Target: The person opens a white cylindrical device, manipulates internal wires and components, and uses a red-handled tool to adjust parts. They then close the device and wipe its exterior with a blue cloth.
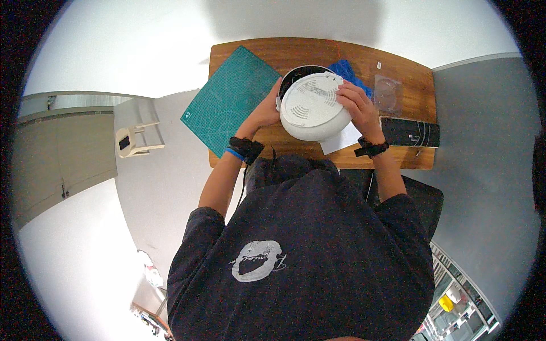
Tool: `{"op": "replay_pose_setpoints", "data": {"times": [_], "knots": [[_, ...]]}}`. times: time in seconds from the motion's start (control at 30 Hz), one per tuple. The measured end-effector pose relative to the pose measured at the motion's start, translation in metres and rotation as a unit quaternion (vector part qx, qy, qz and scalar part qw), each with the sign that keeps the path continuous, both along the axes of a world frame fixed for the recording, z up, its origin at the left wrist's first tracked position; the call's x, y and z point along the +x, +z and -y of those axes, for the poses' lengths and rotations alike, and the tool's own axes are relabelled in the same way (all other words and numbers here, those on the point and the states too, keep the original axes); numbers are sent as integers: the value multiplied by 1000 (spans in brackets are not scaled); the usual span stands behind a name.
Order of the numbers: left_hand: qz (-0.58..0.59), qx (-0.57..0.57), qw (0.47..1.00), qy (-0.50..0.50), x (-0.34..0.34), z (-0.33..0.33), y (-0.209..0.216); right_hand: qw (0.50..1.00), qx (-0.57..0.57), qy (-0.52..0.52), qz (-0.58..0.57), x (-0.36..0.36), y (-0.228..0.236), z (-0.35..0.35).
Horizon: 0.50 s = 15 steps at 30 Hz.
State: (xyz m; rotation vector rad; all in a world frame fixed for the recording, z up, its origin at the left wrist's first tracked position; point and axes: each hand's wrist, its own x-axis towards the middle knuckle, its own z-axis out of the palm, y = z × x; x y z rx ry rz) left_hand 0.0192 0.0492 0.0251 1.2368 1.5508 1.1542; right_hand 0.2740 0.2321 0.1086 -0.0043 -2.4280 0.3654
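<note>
Over the middle of the wooden table, a white rounded appliance part [315,108] is tilted so that its flat face with vent slots shows. Right behind it is a round, white-rimmed part [298,73] with a dark inside, mostly hidden. Whether the two are joined, I cannot tell. My left hand [265,112] grips the left side, its fingers partly hidden behind the rim. On the right edge, my right hand [359,106] is closed with its fingers bent over the vented face. Both hands bear on the white part.
A green cutting mat [230,99] overhangs the table's left edge. Blue cloth [348,70] lies behind my right hand, and white paper [344,141] below it. Farther right are a clear plastic tray [388,95] and a long black object [401,132]. A stool [126,141] stands left.
</note>
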Motion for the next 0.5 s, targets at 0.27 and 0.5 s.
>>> {"op": "replay_pose_setpoints", "data": {"times": [0.27,0.5], "knots": [[49,29,998,10,-16,4,-34,995,-3,-77,-57,-4,-48,-3],[77,28,996,19,-12,8,-38,996,-18,-61,55,-5,-57,-9]]}}
